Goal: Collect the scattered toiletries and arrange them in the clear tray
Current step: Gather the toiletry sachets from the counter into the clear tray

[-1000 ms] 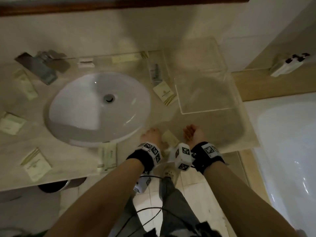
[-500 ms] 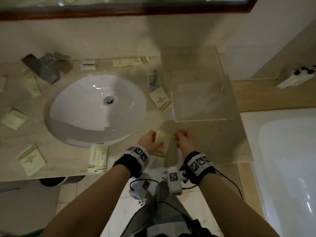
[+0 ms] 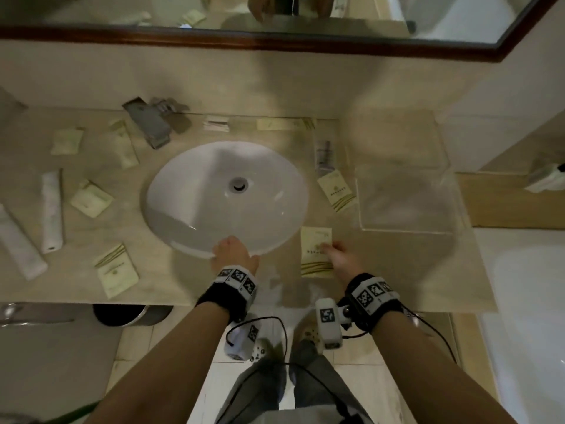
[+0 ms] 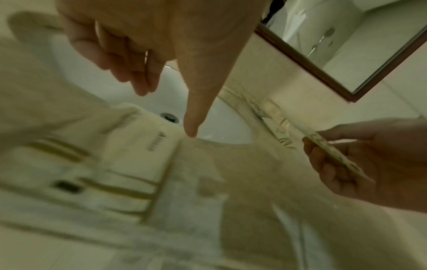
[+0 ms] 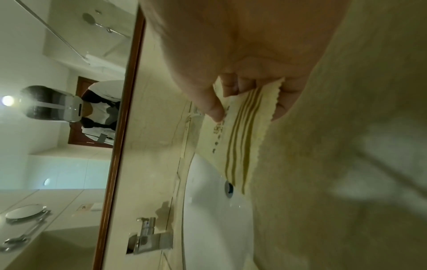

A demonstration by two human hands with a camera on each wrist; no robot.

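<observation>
I judge this job barely begun. The clear tray sits at the far right of the worktop, and as far as I can make out through its walls nothing lies in it yet. Nearly everything is still scattered: a striped sachet just left of the tray, a small dark-printed packet beyond it, a long flat sachet and a white folded item along the far edge, several pale sachets and two white tubes to the left of the sink, and one more striped sachet at the near left.

My right hand has the first piece: a cream sachet with gold stripes, lifted off the worktop near the sink's right rim, short of the tray. The grip there is a pinch, thumb on the printed face and curled fingers behind the near end, so the sachet juts out away from my palm.

My left hand holds nothing. Its grip is open, index finger stretched out straight, the others loosely bent, hovering over the near rim of the sink. Whether it touches the rim I cannot tell.
</observation>
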